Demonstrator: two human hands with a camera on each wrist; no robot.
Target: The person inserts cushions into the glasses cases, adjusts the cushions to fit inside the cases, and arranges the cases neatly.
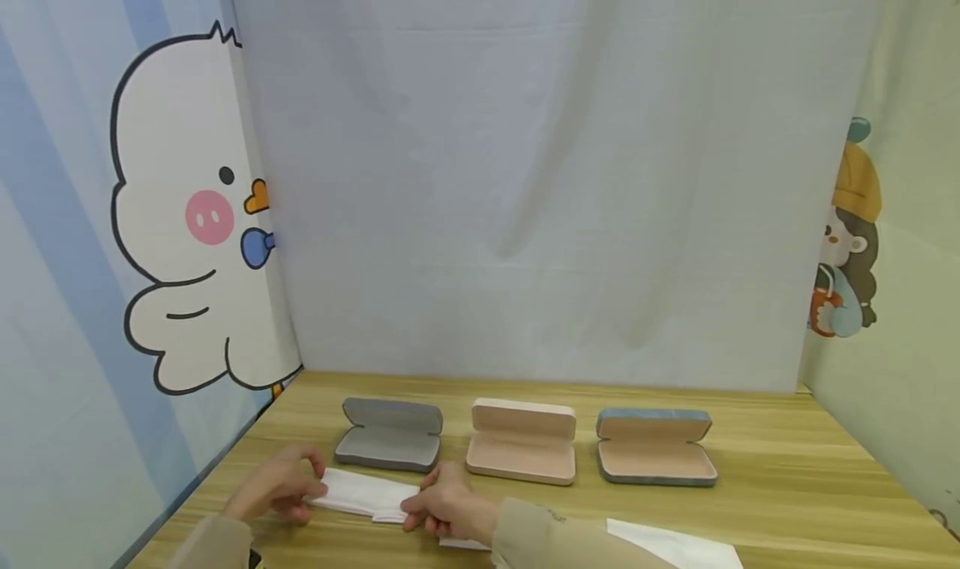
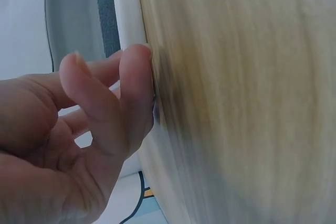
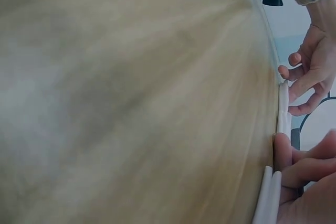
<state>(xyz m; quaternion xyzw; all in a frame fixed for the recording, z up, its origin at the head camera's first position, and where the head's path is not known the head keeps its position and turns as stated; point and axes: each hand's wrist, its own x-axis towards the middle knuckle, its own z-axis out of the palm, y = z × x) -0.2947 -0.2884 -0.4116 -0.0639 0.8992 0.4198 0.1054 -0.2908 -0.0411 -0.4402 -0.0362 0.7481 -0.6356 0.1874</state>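
Observation:
A folded white cloth (image 1: pixel 358 492) lies flat near the front left of the wooden table. My left hand (image 1: pixel 283 484) pinches its left end, thumb and fingertips right at the edge. At the opposite end, my right hand (image 1: pixel 450 502) holds the cloth's right corner between thumb and fingers. From the left wrist, bent fingers (image 2: pixel 137 85) meet the cloth's edge (image 2: pixel 129 11) low over the tabletop. In the right wrist view both hands sit along the same white strip (image 3: pixel 283 106). Behind the cloth stands an open grey glasses case (image 1: pixel 390 446).
An open pink glasses case (image 1: pixel 521 454) and an open blue one (image 1: pixel 656 459) continue the row to the right. Another white cloth (image 1: pixel 463 544) shows partly under my right forearm. A further white cloth (image 1: pixel 678 544) lies at the front right. A grey-white curtain (image 1: pixel 540 177) hangs behind the table.

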